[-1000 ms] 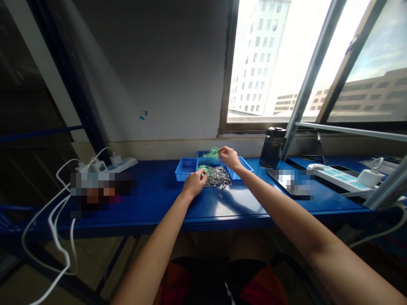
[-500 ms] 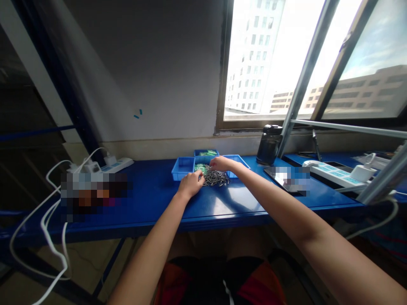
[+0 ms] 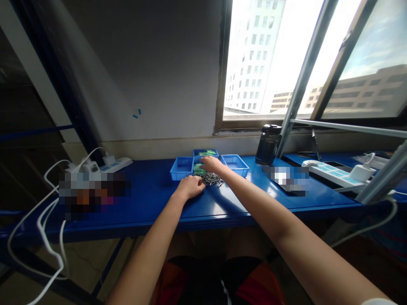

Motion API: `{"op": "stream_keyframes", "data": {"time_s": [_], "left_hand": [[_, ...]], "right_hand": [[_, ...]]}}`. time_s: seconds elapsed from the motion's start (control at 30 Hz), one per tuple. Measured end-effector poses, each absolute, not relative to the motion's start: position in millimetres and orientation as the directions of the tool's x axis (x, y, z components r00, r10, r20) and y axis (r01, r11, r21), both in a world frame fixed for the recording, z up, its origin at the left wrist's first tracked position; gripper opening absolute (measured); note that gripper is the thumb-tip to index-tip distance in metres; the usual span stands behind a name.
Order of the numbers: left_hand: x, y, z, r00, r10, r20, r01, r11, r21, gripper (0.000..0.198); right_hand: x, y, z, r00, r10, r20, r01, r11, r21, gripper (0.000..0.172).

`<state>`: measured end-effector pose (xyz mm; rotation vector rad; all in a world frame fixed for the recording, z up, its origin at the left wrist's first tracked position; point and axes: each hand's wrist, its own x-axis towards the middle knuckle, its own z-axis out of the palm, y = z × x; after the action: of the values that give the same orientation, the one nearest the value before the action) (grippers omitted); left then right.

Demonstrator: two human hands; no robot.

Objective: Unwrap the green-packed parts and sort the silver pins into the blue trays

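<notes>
A heap of small dark metal pieces, like screws, lies on the blue table. My left hand rests at the heap's left edge with its fingers curled; whatever is in them is hidden. Over the far side of the heap, my right hand reaches in from the right, fingers bent down and together above green packets. I cannot make out what it holds. An open blue bin stands left of the packets and another blue bin to the right. Behind them, a third blue bin contains more green packets.
A dark bottle stands at the back right, near a metal post. Farther right lies a white power strip. White cables hang over the table's left end, beside a blurred-out item.
My right hand has moved left, from over the heap toward the green packets, uncovering more of the right bin. My left hand has shifted slightly, staying at the heap's left edge.
</notes>
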<state>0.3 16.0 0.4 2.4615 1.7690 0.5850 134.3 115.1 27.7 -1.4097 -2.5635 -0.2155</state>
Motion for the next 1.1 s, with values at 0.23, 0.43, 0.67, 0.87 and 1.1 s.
{"op": "stream_keyframes", "data": {"time_s": [0.23, 0.43, 0.67, 0.87, 1.1], "left_hand": [[-0.7, 19.3, -3.8, 0.302, 0.91, 0.284, 0.862, -0.388, 0.326, 0.017], [-0.2, 22.8, -6.4, 0.372, 0.883, 0.287, 0.801, -0.461, 0.382, 0.017], [-0.7, 24.9, -7.8, 0.364, 0.876, 0.316, 0.767, -0.474, 0.432, 0.017], [1.7, 21.1, -2.9, 0.326, 0.884, 0.336, 0.736, -0.46, 0.497, 0.026], [4.2, 16.9, 4.5, 0.295, 0.87, 0.394, 0.659, -0.484, 0.576, 0.038]], "right_hand": [[119.2, 126.2, 22.3, -0.448, 0.86, 0.246, 0.889, 0.457, 0.022, 0.024], [119.7, 109.6, 32.1, -0.43, 0.837, 0.337, 0.89, 0.457, 0.002, 0.026], [157.5, 68.4, 35.5, -0.472, 0.724, 0.503, 0.776, 0.612, -0.153, 0.022], [191.9, 37.9, 14.7, -0.458, 0.731, 0.505, 0.469, 0.682, -0.562, 0.015], [203.0, 38.3, 7.1, -0.469, 0.824, 0.318, 0.28, 0.48, -0.832, 0.015]]}}
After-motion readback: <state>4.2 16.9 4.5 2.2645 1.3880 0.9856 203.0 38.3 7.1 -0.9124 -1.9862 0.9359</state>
